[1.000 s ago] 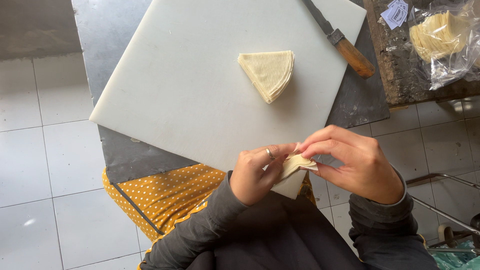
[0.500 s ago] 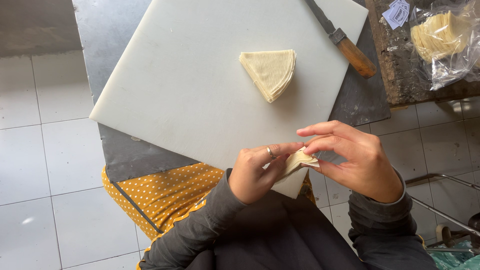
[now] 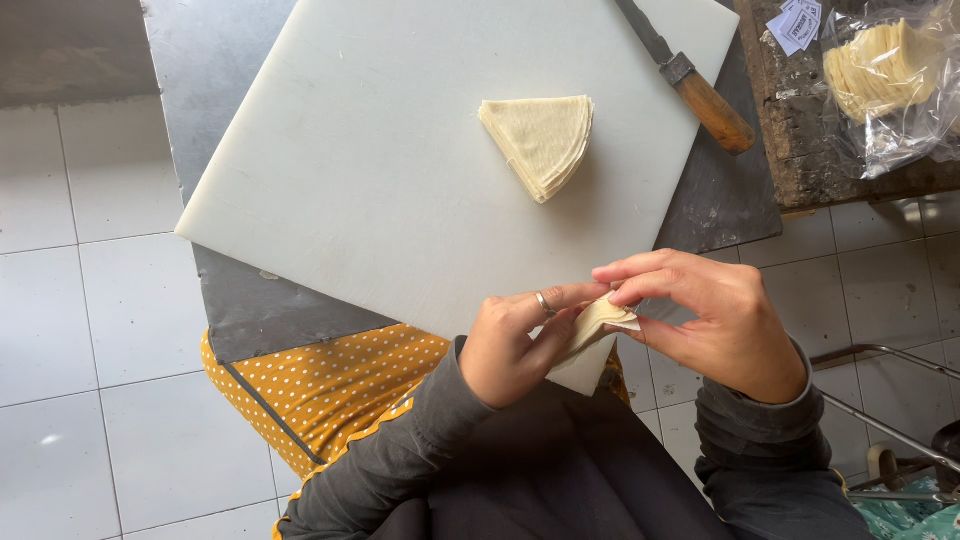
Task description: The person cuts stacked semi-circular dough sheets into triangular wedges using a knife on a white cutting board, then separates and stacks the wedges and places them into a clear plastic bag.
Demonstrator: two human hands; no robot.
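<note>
— What have you got?
— My left hand (image 3: pixel 515 350) and right hand (image 3: pixel 715 320) both pinch one small wrapper wedge (image 3: pixel 598 325) at the board's (image 3: pixel 380 180) near edge.
— Much left?
— I'd say so: a full stack (image 3: pixel 540 143) waits farther up the board, untouched.

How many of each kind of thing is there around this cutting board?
Pale dough-sheet stacks: 3 (wedge stack on the board, bagged stack, small stack in both hands)
White cutting board: 1
Wooden-handled knife: 1
Total: 5
</note>
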